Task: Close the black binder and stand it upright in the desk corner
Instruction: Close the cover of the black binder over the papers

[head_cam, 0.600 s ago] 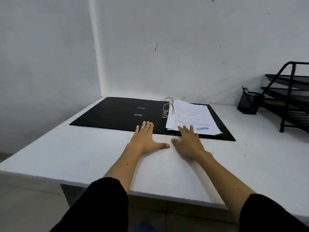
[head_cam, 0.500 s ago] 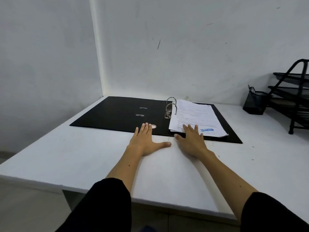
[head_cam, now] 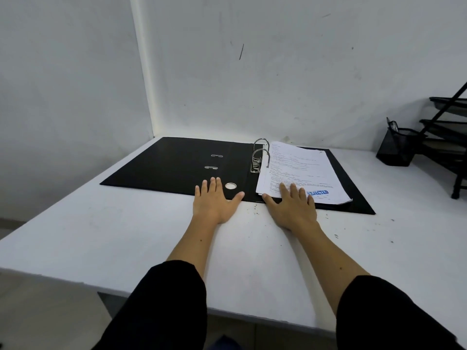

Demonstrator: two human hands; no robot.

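A black binder (head_cam: 171, 164) lies open and flat on the white desk (head_cam: 113, 233), reaching into the far left corner where two walls meet. Metal rings (head_cam: 260, 154) stand up at its spine, and a stack of printed papers (head_cam: 300, 170) with a blue stamp rests on its right half. My left hand (head_cam: 214, 202) lies palm down, fingers spread, fingertips over the near edge of the left cover beside a round spine hole (head_cam: 230, 186). Resting flat as well, my right hand (head_cam: 293, 205) has its fingertips on the lower edge of the papers. Neither hand grips anything.
A black mesh pen holder (head_cam: 395, 147) stands at the back right against the wall, and a black wire tray rack (head_cam: 452, 132) stands beside it at the right edge. White walls close off the desk at the left and back.
Both hands have slid forward a little, so the fingertips now overlap the binder's near edge and the papers. The view has shifted slightly closer and rightward.
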